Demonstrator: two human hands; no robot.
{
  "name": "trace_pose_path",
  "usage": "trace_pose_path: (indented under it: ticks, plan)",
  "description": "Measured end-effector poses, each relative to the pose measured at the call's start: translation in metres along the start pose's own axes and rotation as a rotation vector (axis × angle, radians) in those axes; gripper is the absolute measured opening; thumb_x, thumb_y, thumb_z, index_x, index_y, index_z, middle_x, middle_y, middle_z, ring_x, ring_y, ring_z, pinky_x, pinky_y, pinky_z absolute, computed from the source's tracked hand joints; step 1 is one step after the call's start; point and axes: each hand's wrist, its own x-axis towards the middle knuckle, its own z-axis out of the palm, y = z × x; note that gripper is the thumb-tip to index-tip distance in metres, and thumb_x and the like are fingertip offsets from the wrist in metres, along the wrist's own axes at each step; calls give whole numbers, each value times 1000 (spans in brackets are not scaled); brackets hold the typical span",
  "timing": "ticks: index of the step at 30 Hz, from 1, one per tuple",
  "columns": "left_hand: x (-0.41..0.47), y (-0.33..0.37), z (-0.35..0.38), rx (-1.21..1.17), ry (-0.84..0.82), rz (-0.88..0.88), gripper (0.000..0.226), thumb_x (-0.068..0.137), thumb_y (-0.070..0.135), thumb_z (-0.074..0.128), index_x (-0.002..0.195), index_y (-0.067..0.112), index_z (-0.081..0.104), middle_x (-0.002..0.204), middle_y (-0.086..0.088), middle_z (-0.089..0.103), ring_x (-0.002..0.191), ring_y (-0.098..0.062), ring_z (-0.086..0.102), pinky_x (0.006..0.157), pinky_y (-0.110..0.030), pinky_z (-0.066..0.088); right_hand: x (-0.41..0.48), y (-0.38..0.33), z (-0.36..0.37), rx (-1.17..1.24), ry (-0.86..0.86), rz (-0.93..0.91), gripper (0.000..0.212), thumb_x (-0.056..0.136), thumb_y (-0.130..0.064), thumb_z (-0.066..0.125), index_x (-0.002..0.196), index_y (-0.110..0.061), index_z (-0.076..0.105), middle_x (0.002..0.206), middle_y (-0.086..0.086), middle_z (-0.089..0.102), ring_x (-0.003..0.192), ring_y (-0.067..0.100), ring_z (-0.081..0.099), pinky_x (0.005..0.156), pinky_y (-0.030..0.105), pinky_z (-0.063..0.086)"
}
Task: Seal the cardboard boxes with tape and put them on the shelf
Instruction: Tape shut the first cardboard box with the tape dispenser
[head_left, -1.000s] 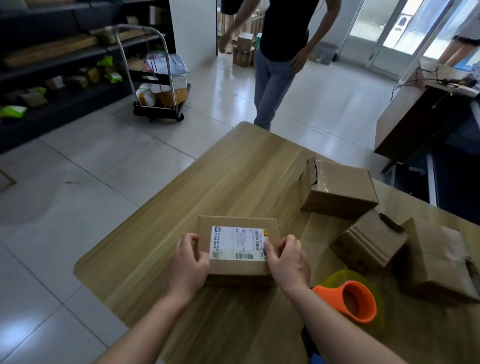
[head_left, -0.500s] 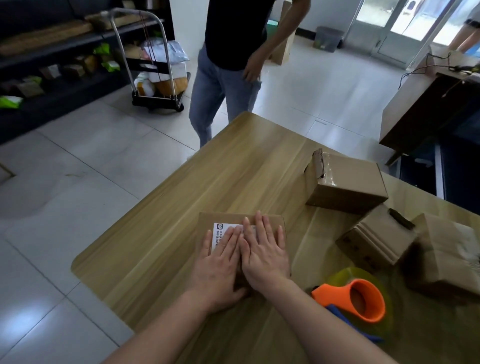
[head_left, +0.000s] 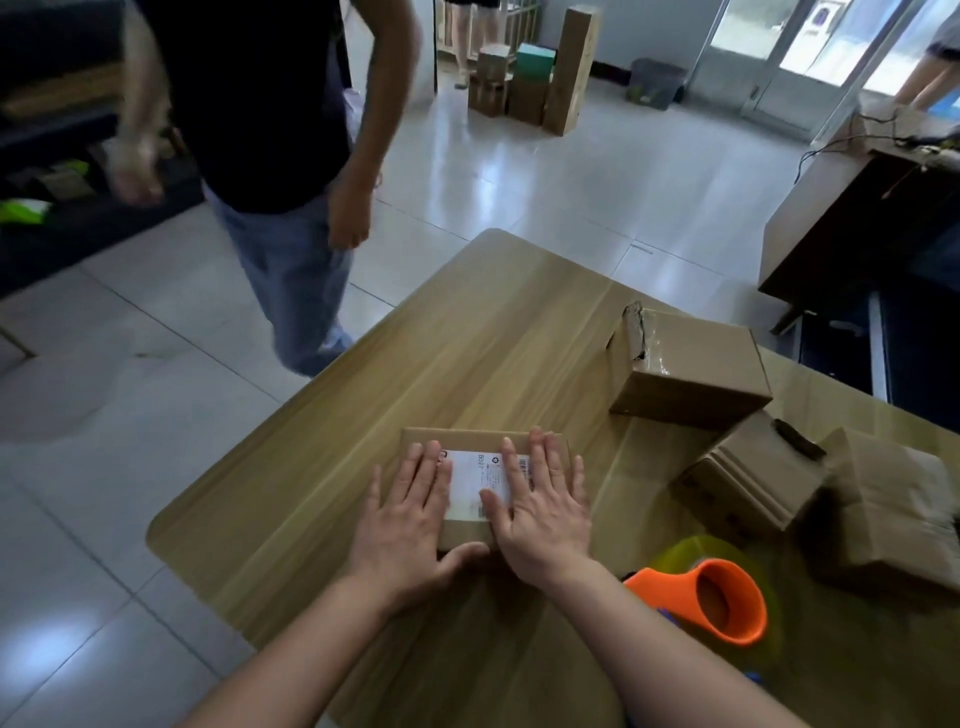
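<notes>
A small flat cardboard box (head_left: 470, 440) with a white shipping label (head_left: 477, 480) lies on the wooden table (head_left: 467, 353) in front of me. My left hand (head_left: 405, 514) lies flat on the box's left half, fingers straight, thumb along the near edge. My right hand (head_left: 540, 499) presses flat on the right half, covering part of the label. An orange tape dispenser with a roll of clear tape (head_left: 711, 597) sits on the table just right of my right forearm.
Three more cardboard boxes lie at the right: a larger one (head_left: 685, 364), a tilted one (head_left: 748, 478) and a blurred one (head_left: 893, 509). A person in a dark shirt and jeans (head_left: 270, 156) walks past the table's far left. Dark shelving (head_left: 47, 130) stands at the left; a desk (head_left: 857, 208) at the right.
My hands went from gripping the box's sides to lying flat on its top, then slid apart, uncovering the label's middle. The person walked from the back toward the left, closer to me.
</notes>
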Motion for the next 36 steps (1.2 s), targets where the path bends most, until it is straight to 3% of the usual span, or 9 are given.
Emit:
trace_pose_path:
  ticks: [3, 5, 10, 19, 22, 24, 27, 31, 36]
  plan:
    - [-2, -4, -1, -184, 16, -42, 105, 65, 89, -12, 144, 20, -28, 150, -2, -40, 141, -18, -32, 120, -44, -7, -3, 4, -11, 21, -70, -10, 91, 70, -78, -18, 147, -30, -21, 159, 3, -28, 138, 14, -36, 115, 40, -22]
    - [-4, -5, -3, -461, -22, -194, 105, 71, 89, 11, 138, 25, -37, 148, 1, -43, 144, -19, -27, 121, -45, 2, -7, 8, -12, 63, -44, 51, 97, 69, -83, -16, 149, -28, -20, 161, 7, -26, 143, 19, -33, 116, 39, -21]
    - [-5, 2, 1, -989, 1, -351, 103, 89, 49, 57, 148, 27, -24, 159, -7, 20, 142, -24, 26, 112, -40, 26, -11, 13, -9, 187, -75, 211, 94, 84, -82, 12, 156, -25, -10, 160, 15, -27, 149, 29, -21, 121, 41, 0]
    - [-7, 5, -4, -1299, 34, -500, 112, 81, 40, 71, 152, 22, -13, 159, -6, 20, 141, -25, 31, 116, -41, 26, -9, 29, -19, 690, -39, 388, 103, 89, -53, 62, 157, -20, -7, 165, 10, -3, 152, 25, 3, 121, 40, 13]
    - [-7, 8, 2, -1441, 44, -616, 86, 72, 45, 73, 142, 10, 39, 136, -12, 55, 118, -25, 56, 103, -39, 43, -15, 30, -5, 1042, -164, 603, 116, 70, -75, 62, 157, -18, 12, 156, 11, 36, 141, 28, 37, 115, 48, 33]
    - [-6, 11, 1, -1483, 58, -628, 58, 77, 38, 72, 123, 7, 55, 114, -10, 66, 100, -22, 63, 92, -36, 49, -15, 29, 1, 1119, -147, 622, 93, 80, -64, 62, 151, -13, 29, 143, 9, 51, 130, 27, 50, 110, 47, 41]
    - [-5, 18, -2, -1520, 119, -641, 39, 87, 23, 69, 119, 8, 54, 109, -6, 64, 89, -17, 59, 82, -29, 44, -12, 28, 1, 1122, -59, 602, 63, 91, -45, 63, 139, -8, 45, 133, 11, 59, 122, 26, 56, 106, 45, 44]
    - [-6, 19, -4, -1549, 140, -622, 43, 85, 24, 69, 122, 12, 51, 118, -5, 62, 94, -18, 58, 85, -30, 45, -21, 32, -8, 1313, -82, 628, 94, 79, -58, 65, 152, -12, 30, 149, 9, 45, 133, 26, 47, 109, 36, 40]
    - [-8, 19, 7, -1540, 174, -703, 41, 84, 36, 71, 114, 19, 50, 98, -1, 62, 93, -19, 58, 82, -33, 46, -38, 31, 4, 1341, -131, 645, 69, 95, -49, 52, 149, -10, 35, 142, 8, 50, 127, 21, 48, 105, 32, 38]
